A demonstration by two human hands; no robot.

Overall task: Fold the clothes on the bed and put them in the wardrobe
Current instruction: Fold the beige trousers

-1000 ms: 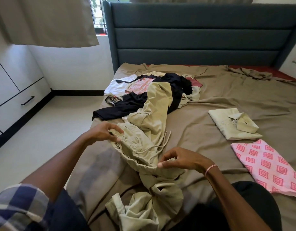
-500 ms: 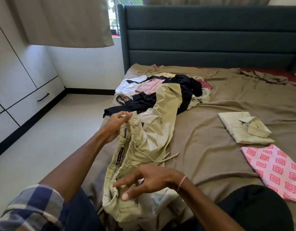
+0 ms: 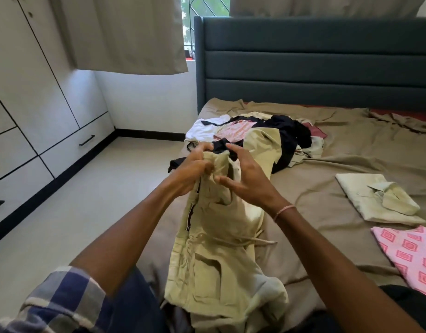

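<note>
Head view: bed (image 3: 339, 164) fills right side, brown sheet rumpled, dark padded headboard (image 3: 315, 63) at far end. White wardrobe (image 3: 31, 97) runs along the left wall, doors closed, w/ a black drawer handle (image 3: 86, 140) low down; pale floor (image 3: 99, 200) btwn it and the bed. Beige curtain (image 3: 125, 34) hangs top left beside the headboard. Khaki trousers (image 3: 219, 260) are the item in the hands: waistband end lifted over the bed's near-left part, rest drooping down and bunched at the near edge by the person's lap, one part trailing back toward the unfolded pile (image 3: 286, 131). That pile (white, pink, black, cream pieces, tangled) lies far-left on the bed, just behind the hands. Folded pale green shirt (image 3: 365, 198) lies flat on the right, well apart from the pile; folded pink patterned garment (image 3: 411, 253) just nearer than it, at the right edge. Checked sleeve (image 3: 63, 304) bottom left. Left hand (image 3: 195, 169): fingers curled tight on the trousers' top edge, gripping it. Right hand (image 3: 245, 179): fingers spread and bent over the same edge, thumb tip on the cloth, not closed on it. Drawstring (image 3: 255, 241) dangles off to the right mid-trousers. Thin pink bracelet (image 3: 284, 210) on R wrist.
</note>
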